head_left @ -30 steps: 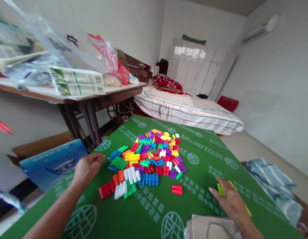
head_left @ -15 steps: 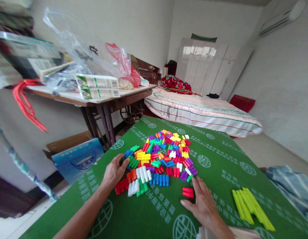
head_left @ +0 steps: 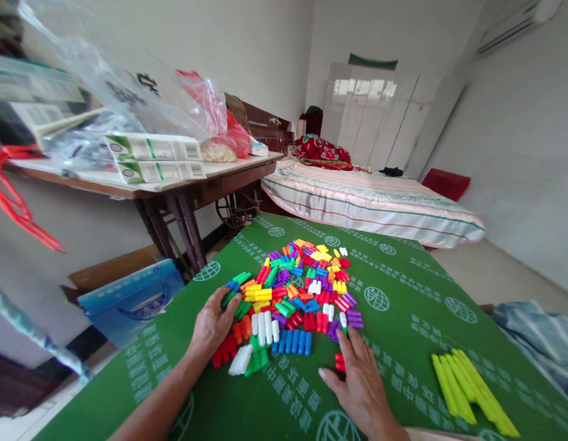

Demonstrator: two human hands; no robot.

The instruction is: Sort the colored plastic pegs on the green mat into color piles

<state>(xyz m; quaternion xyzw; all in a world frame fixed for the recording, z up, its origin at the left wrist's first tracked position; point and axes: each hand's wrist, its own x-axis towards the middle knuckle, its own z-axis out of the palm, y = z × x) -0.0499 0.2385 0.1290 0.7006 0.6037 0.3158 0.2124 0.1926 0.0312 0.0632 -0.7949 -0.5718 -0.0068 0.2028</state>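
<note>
A pile of small colourful plastic tube-shaped building pieces (head_left: 259,294) lies on the green board. My left hand (head_left: 213,323) rests at its left edge, thumb and fingers apart around some green pieces. Close to that wrist are a red row (head_left: 224,350), a tilted white piece (head_left: 240,360) and green pieces (head_left: 257,361). My right hand (head_left: 360,373) is spread, palm down, at the near right of the pile. It partly covers a red piece (head_left: 340,361), and its fingertips reach the purple pieces (head_left: 333,330). A blue row (head_left: 292,342) lies between the hands.
A joined lime-yellow piece (head_left: 472,389) lies on the green board (head_left: 403,367) at right. A cluttered side table (head_left: 220,174) stands at left, with a blue box (head_left: 132,300) below. A bed (head_left: 371,199) is beyond the board; blue cloth (head_left: 536,343) is at far right.
My right hand has moved left and now partly covers the red piece. The white piece near my left wrist sits more tilted. The camera view has shifted slightly.
</note>
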